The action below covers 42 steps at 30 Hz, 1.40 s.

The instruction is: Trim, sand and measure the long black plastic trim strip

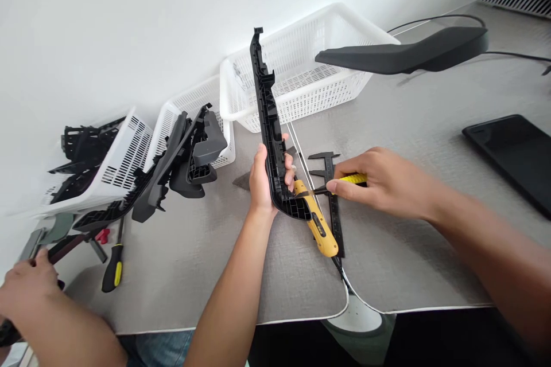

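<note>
Near the middle of the grey table (408,126), the left hand (263,179) is wrapped around a long black plastic part (267,120) and holds it almost upright. The long axis of this part runs from its lower, ribbed end, which rests close to the table surface, up and slightly to the left toward the white basket (301,63) behind it. The fingers of the left hand are closed around the lower third of the part, with the thumb on the near side.

The right hand (383,180) comes from the right side and pinches a small yellow-handled tool (350,179) between thumb and fingers. The thin dark tip of this tool points to the left, toward the lower end of the black part, and it seems to touch the edge there, but I cannot tell it for sure. So the tool lies nearly across the long axis of the part, and the right hand is just beside the working point.

Under both hands lie a yellow utility knife (318,226) and a black caliper (331,195). At the far left, another person's hand (26,284) is near a screwdriver (112,268).
</note>
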Available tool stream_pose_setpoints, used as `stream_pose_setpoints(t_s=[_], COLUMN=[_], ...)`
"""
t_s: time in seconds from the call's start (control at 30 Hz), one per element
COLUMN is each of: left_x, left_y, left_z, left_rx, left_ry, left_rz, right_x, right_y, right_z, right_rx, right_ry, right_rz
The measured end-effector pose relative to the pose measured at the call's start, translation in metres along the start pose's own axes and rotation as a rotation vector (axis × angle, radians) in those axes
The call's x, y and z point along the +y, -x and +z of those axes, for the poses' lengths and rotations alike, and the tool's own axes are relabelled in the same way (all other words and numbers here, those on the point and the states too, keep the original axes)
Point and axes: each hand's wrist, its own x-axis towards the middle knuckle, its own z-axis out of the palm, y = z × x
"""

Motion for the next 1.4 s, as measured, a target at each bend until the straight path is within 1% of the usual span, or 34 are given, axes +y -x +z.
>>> stream_pose_setpoints(t_s=[0.07, 0.17, 0.33, 0.43, 0.63, 0.8, 0.9, 1.13, 1.23, 1.4], left_x=[0.000, -0.001, -0.001, -0.001, 0.002, 0.003, 0.002, -0.008, -0.010, -0.010], left_y=[0.000, 0.000, -0.001, -0.001, -0.001, -0.002, -0.003, -0.002, -0.001, 0.003], left_z=[0.000, 0.000, -0.001, -0.001, -0.001, -0.001, -0.001, -0.006, -0.006, -0.002], left_rx=[-0.001, -0.013, -0.016, -0.021, -0.016, -0.015, -0.030, -0.073, -0.097, -0.142], left_ry=[0.010, 0.010, -0.012, 0.002, 0.042, 0.073, 0.054, -0.068, -0.093, -0.152], left_rz=[-0.004, 0.006, 0.011, 0.013, -0.026, -0.014, -0.004, 0.043, 0.089, 0.172], right_x=[0.000, 0.001, 0.001, 0.001, 0.000, 0.000, 0.000, -0.005, -0.007, -0.006], right_y=[0.000, -0.001, -0.001, 0.000, 0.001, 0.000, 0.001, 0.000, 0.001, 0.002], right_z=[0.001, 0.003, 0.003, 0.003, 0.006, 0.004, 0.005, 0.011, 0.008, 0.004], right_rx=[-0.003, 0.008, -0.022, 0.002, 0.036, 0.037, 0.053, 0.091, 0.152, 0.406], right_ry=[-0.003, 0.019, 0.014, 0.036, 0.012, 0.022, -0.012, -0.112, -0.198, -0.372], right_rz=[-0.024, -0.001, 0.008, 0.013, -0.052, 0.006, -0.003, -0.099, -0.073, 0.033])
